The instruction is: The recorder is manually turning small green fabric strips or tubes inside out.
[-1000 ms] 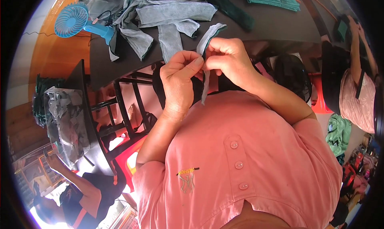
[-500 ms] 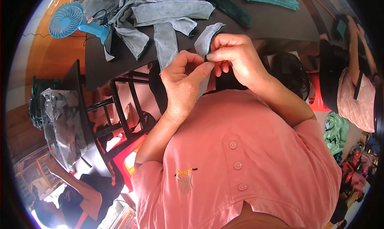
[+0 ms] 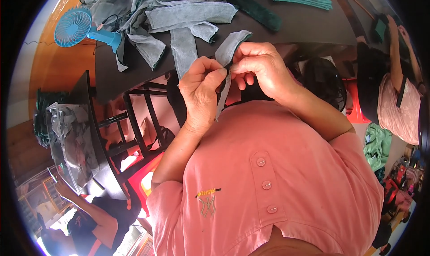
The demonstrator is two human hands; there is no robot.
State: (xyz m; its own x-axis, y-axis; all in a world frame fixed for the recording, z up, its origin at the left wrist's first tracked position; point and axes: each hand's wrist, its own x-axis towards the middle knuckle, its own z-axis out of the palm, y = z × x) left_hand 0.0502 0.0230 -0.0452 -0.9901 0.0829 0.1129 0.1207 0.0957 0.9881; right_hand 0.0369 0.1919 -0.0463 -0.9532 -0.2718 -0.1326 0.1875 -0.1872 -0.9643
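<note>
Now the left hand has its thumb drawn back from the right hand; fingers of both pinch a grey strip by the tabletop's near edge.

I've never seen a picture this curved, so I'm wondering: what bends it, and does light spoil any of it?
Head view: the fisheye lens curves the dark table; head view: white glare washes out areas around the co-worker at lower left; head view: the grey strip looks fairly clear.
</note>
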